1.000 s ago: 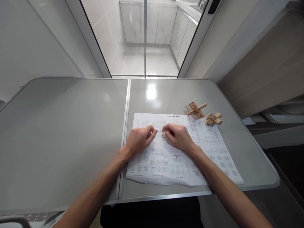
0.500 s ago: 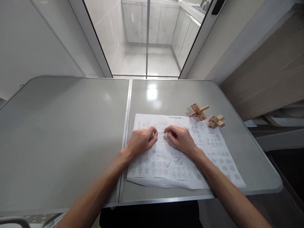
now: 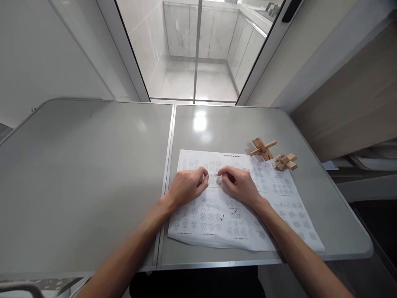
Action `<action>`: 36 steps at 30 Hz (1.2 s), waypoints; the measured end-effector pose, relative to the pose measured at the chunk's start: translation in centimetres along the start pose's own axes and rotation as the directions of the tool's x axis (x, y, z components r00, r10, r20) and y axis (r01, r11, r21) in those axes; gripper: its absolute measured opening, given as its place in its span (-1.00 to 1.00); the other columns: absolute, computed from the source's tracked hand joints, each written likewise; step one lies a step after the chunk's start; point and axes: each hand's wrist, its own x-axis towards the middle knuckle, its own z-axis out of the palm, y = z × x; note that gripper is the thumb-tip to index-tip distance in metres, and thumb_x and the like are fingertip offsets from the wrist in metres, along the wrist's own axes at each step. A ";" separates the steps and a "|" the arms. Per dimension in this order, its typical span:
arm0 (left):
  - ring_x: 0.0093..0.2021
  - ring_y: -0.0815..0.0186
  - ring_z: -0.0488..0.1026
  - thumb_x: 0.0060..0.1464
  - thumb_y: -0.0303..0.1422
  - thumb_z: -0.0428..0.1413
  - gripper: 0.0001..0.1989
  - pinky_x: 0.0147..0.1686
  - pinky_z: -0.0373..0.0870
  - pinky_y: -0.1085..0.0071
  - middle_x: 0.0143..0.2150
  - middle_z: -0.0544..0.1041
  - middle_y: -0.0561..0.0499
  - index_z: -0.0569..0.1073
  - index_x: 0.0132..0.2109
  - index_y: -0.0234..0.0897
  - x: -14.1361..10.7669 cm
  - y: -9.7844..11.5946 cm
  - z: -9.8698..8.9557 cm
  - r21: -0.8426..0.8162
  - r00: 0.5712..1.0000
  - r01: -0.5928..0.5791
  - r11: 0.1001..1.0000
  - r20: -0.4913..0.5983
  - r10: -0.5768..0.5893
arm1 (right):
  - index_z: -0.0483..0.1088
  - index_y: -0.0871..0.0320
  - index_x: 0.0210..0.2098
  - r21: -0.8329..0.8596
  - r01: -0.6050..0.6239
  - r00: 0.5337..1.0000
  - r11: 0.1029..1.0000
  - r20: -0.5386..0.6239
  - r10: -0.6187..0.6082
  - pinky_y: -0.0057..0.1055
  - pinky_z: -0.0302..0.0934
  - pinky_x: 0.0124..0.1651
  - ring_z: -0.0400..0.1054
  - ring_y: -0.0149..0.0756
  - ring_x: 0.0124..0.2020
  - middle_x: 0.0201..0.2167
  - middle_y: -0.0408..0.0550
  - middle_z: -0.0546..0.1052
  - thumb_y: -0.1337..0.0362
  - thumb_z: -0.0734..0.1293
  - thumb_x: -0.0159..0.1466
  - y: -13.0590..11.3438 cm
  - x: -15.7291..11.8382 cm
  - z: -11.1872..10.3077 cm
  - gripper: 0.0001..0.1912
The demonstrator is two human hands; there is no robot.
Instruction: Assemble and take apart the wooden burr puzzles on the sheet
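A large printed paper sheet [image 3: 214,244] with rows of small diagrams lies under both of my hands. My left hand [image 3: 188,184] rests on the sheet's left part, its fingers curled and the thumb close to the index finger. A short way to the right, my right hand [image 3: 240,184] rests on the sheet with its fingers loosely curled in. Nothing shows in either hand, and a small gap separates them. By the sheet's upper right corner stands a wooden interlocking puzzle [image 3: 263,149] with a rod through it. A second, smaller wooden puzzle [image 3: 285,162] of crossed blocks sits just beside it.
The grey table [image 3: 102,174] has a metal seam [image 3: 170,140] running across it, left of the sheet. Beyond its far edge is a glass sliding door [image 3: 211,78]. Shelves with flat items [image 3: 372,161] stand past the right edge.
The view has shifted slightly, so everything appears a little further right. Both hands keep their place and pose on the sheet, and the puzzles have not moved.
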 end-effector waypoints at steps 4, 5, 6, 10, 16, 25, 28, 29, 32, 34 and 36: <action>-0.58 0.42 0.33 0.40 -0.38 0.04 -0.86 -0.50 0.13 0.44 -0.55 0.36 0.20 0.41 -0.20 -0.23 0.0 0.1 -0.1 -0.007 1.000 0.006 1.000 0.002 -0.006 | 0.54 0.12 -0.27 0.005 -0.004 1.000 1.000 -0.001 0.004 -0.40 0.12 -0.43 0.19 -0.39 -0.58 -0.56 -0.21 0.44 0.41 0.26 0.33 0.0 0.0 0.0 -0.80; -0.58 0.41 0.34 0.40 -0.38 0.04 -0.86 -0.50 0.13 0.44 -0.55 0.37 0.19 0.41 -0.20 -0.23 0.0 0.2 -0.2 -0.008 1.000 0.006 1.000 0.003 -0.006 | 0.54 0.12 -0.27 0.004 -0.008 1.000 1.000 -0.001 0.008 -0.40 0.13 -0.42 0.19 -0.39 -0.58 -0.56 -0.22 0.43 0.41 0.26 0.33 0.0 0.0 0.0 -0.79; -0.58 0.41 0.35 0.40 -0.38 0.04 -0.87 -0.50 0.13 0.44 -0.55 0.38 0.19 0.40 -0.20 -0.23 0.0 0.2 -0.2 -0.008 1.000 0.004 1.000 0.003 -0.004 | 0.54 0.11 -0.27 0.003 -0.011 1.000 1.000 0.000 0.011 -0.40 0.13 -0.42 0.20 -0.39 -0.58 -0.56 -0.22 0.42 0.41 0.26 0.33 0.0 0.0 0.0 -0.79; -0.57 0.40 0.38 0.38 -0.39 0.04 -0.89 -0.50 0.14 0.44 -0.54 0.42 0.17 0.39 -0.20 -0.22 0.1 0.3 -0.4 -0.013 1.000 0.000 1.000 0.004 0.000 | 0.54 0.10 -0.27 0.005 -0.009 1.000 1.000 0.005 0.009 -0.40 0.13 -0.42 0.20 -0.38 -0.58 -0.58 -0.23 0.41 0.41 0.27 0.32 0.1 0.1 0.0 -0.80; -0.56 0.39 0.40 0.34 -0.40 0.06 -0.91 -0.49 0.15 0.44 -0.53 0.46 0.17 0.38 -0.22 -0.22 0.0 0.1 0.0 -0.015 1.000 -0.004 1.000 0.008 0.004 | 0.53 0.10 -0.27 0.002 -0.006 1.000 1.000 0.011 0.006 -0.39 0.16 -0.39 0.23 -0.37 -0.56 -0.55 -0.21 0.45 0.39 0.26 0.33 0.1 0.2 0.0 -0.80; -0.55 0.40 0.41 0.35 -0.39 0.08 -0.93 -0.49 0.15 0.44 -0.52 0.47 0.18 0.41 -0.18 -0.23 0.1 0.2 -0.2 -0.010 1.000 0.009 1.000 0.015 -0.009 | 0.53 0.10 -0.28 -0.001 -0.021 1.000 1.000 0.014 0.021 -0.40 0.11 -0.41 0.23 -0.37 -0.58 -0.57 -0.23 0.44 0.41 0.27 0.31 0.1 0.3 -0.1 -0.80; -0.55 0.40 0.40 0.34 -0.40 0.07 -0.93 -0.49 0.14 0.44 -0.52 0.46 0.17 0.40 -0.19 -0.23 0.1 0.3 -0.2 -0.011 1.000 0.010 1.000 0.020 -0.010 | 0.53 0.10 -0.27 -0.005 -0.015 1.000 1.000 0.021 0.015 -0.40 0.13 -0.40 0.24 -0.36 -0.57 -0.56 -0.23 0.45 0.42 0.27 0.31 0.2 0.3 0.0 -0.80; -0.56 0.40 0.39 0.33 -0.40 0.07 -0.93 -0.49 0.14 0.44 -0.53 0.46 0.17 0.40 -0.19 -0.23 0.1 0.3 -0.2 -0.008 1.000 0.011 1.000 0.018 -0.011 | 0.54 0.10 -0.27 -0.007 -0.014 1.000 1.000 0.022 0.014 -0.40 0.13 -0.40 0.25 -0.36 -0.56 -0.56 -0.23 0.44 0.42 0.27 0.31 0.3 0.3 0.0 -0.80; -0.56 0.41 0.36 0.31 -0.41 0.06 -0.93 -0.50 0.11 0.45 -0.53 0.44 0.18 0.38 -0.21 -0.22 0.0 0.3 -0.1 -0.009 1.000 0.015 1.000 0.010 -0.015 | 0.53 0.09 -0.26 -0.016 -0.018 1.000 1.000 0.023 0.018 -0.40 0.15 -0.38 0.25 -0.36 -0.55 -0.55 -0.22 0.44 0.41 0.27 0.31 0.4 0.2 0.1 -0.81; -0.57 0.41 0.35 0.30 -0.42 0.06 -0.93 -0.50 0.11 0.44 -0.53 0.43 0.18 0.37 -0.22 -0.22 0.0 0.3 -0.1 -0.011 1.000 0.016 1.000 0.010 -0.016 | 0.53 0.09 -0.26 -0.020 -0.026 0.999 0.999 0.022 0.026 -0.40 0.15 -0.38 0.25 -0.36 -0.55 -0.56 -0.22 0.43 0.39 0.27 0.31 0.4 0.2 0.1 -0.81; -0.57 0.41 0.34 0.29 -0.42 0.06 -0.93 -0.49 0.12 0.44 -0.53 0.43 0.18 0.36 -0.22 -0.21 0.0 0.3 -0.1 -0.011 1.000 0.018 1.000 0.011 -0.018 | 0.53 0.09 -0.27 -0.021 -0.028 0.999 0.999 0.019 0.029 -0.39 0.16 -0.38 0.23 -0.36 -0.56 -0.56 -0.22 0.42 0.38 0.27 0.31 0.3 0.2 0.1 -0.82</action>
